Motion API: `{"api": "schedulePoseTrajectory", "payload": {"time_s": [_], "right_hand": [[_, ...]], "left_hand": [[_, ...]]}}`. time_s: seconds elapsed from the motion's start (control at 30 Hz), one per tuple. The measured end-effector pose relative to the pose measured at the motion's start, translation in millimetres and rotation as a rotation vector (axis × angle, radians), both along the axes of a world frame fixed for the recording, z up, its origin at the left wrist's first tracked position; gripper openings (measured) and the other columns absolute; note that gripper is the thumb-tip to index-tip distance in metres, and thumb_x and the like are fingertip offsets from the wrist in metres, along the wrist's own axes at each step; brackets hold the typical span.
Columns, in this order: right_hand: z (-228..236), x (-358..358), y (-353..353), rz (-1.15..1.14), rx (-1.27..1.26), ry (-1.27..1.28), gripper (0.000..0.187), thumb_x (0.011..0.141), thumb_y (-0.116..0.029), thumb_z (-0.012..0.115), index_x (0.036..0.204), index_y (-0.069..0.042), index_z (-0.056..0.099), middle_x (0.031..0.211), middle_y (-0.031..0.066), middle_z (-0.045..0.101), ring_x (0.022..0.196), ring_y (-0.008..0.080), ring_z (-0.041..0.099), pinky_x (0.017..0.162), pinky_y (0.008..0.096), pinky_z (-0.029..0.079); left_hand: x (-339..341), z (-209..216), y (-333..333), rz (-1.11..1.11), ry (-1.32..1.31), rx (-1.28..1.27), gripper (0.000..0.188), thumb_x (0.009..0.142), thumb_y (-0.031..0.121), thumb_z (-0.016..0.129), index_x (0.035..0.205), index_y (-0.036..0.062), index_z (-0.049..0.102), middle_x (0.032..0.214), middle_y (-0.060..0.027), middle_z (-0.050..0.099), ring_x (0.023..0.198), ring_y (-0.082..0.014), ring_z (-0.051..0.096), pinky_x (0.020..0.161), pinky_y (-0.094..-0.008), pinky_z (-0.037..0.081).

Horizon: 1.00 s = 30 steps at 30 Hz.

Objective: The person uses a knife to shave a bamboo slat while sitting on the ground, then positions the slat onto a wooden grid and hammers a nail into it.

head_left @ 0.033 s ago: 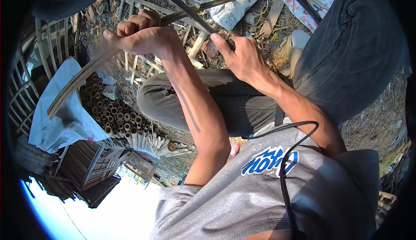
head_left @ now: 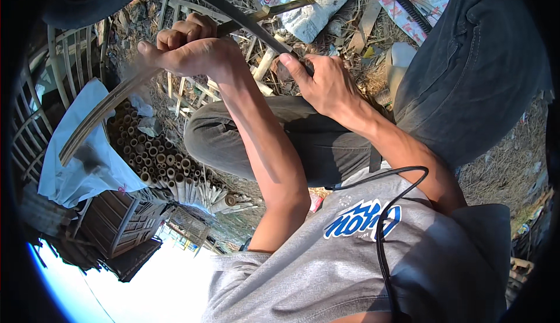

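Observation:
My left hand (head_left: 189, 49) is closed around a long bamboo strip (head_left: 96, 116). One end of the strip curves down to the left; the other passes under the blade and reaches over a pale rough stone block (head_left: 318, 8). My right hand (head_left: 326, 84) grips the handle of a machete (head_left: 233, 12), its thumb laid along the near end of the blade. The dark blade slants up to the left and crosses the strip beyond my left hand. Most of the machete's handle is hidden by my fingers.
Split bamboo pieces (head_left: 265, 63) litter the ground beyond my legs. A bundle of cut bamboo tubes (head_left: 157, 156) lies at the left beside a white sheet (head_left: 70, 171). A tyre-like black ring (head_left: 99, 8) is at the far left, and a green-and-black tool (head_left: 402, 2) at the far right.
The machete and my right hand have shifted slightly left and toward me. My left hand stays nearly still, and the strip's left end has dipped a little.

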State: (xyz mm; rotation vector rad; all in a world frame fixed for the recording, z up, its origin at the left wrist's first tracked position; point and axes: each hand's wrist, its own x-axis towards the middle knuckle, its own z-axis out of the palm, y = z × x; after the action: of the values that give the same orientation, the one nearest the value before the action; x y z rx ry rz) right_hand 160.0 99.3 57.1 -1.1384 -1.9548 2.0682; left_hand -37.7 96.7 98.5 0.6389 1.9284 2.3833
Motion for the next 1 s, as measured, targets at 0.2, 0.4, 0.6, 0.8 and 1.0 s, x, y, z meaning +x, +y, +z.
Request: {"api": "schedulePoseTrajectory", "payload": {"time_s": [0.2,0.4,0.6,0.8,1.0], "right_hand": [[-49.5,11.9,8.0,-0.163,-0.278,-0.316,0.083,0.102,-0.064,0.042,0.054,0.002,0.049,0.043,0.0082,0.039,0.044,0.0166,0.045,0.048,0.0413,0.04],[-3.3,23.4,-12.6,-0.125,-0.004,0.011,0.072,0.103,-0.057,0.048,0.065,0.004,0.054,0.052,0.0169,0.042,0.052,0.0273,0.041,0.057,0.0457,0.04],[-1.6,39.1,-4.5,-0.113,-0.085,-0.047,0.065,0.104,-0.053,0.046,0.076,0.003,0.06,0.057,0.016,0.047,0.056,0.0273,0.047,0.06,0.0448,0.043],[-34.6,43.7,3.2,-0.128,-0.284,-0.325,0.081,0.101,-0.067,0.041,0.053,-0.002,0.046,0.044,0.0092,0.045,0.04,0.0209,0.049,0.043,0.0409,0.04],[3.8,44.4,-13.1,-0.117,-0.147,-0.007,0.065,0.104,-0.056,0.047,0.071,0.0,0.051,0.054,0.0049,0.04,0.053,0.0166,0.041,0.055,0.0393,0.037]], "left_hand": [[-2.5,-2.3,12.4,-0.014,0.001,0.053,0.06,0.105,0.055,0.031,0.059,0.0204,0.016,0.045,0.0048,0.013,0.036,-0.0081,0.013,0.034,-0.0253,0.01],[-4.2,1.3,20.2,-0.035,0.02,0.072,0.057,0.105,0.05,0.034,0.06,0.0205,0.015,0.046,0.0053,0.013,0.035,-0.0071,0.015,0.033,-0.0257,0.012],[-2.7,4.3,15.4,-0.038,0.039,-0.011,0.055,0.106,0.046,0.028,0.059,0.0206,0.015,0.047,0.0049,0.012,0.037,-0.0091,0.014,0.037,-0.0254,0.014],[-3.6,3.7,17.2,-0.014,-0.018,0.012,0.053,0.104,0.043,0.028,0.057,0.0218,0.014,0.045,0.0049,0.013,0.039,-0.0102,0.013,0.04,-0.0246,0.016],[-15.4,-3.9,21.2,-0.11,0.211,-0.011,0.064,0.099,0.069,0.037,0.063,0.0183,0.022,0.049,0.0038,0.017,0.038,-0.0067,0.019,0.036,-0.0239,0.014]]}}
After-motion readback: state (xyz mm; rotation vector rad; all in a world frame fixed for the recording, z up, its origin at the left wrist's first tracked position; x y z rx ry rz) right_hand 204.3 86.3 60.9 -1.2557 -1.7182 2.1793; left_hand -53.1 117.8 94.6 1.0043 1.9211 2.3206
